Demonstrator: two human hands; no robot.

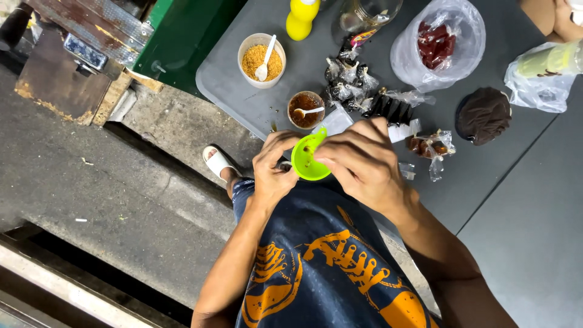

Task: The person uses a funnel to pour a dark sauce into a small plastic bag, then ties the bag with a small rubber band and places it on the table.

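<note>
Seen from above, at the near edge of a grey table (pixel 498 200). Left hand (pixel 273 173) and right hand (pixel 359 161) both closed around a bright green funnel (pixel 308 159), fingers pinching its rim from either side, held just above the table edge. Just beyond, a small cup of reddish-brown sauce (pixel 305 109) with a white spoon. Farther back, a tub of orange crumbs (pixel 262 61), small tied dark packets (pixel 349 82), a yellow bottle (pixel 302 18), a clear bag of red pieces (pixel 436 45).
</note>
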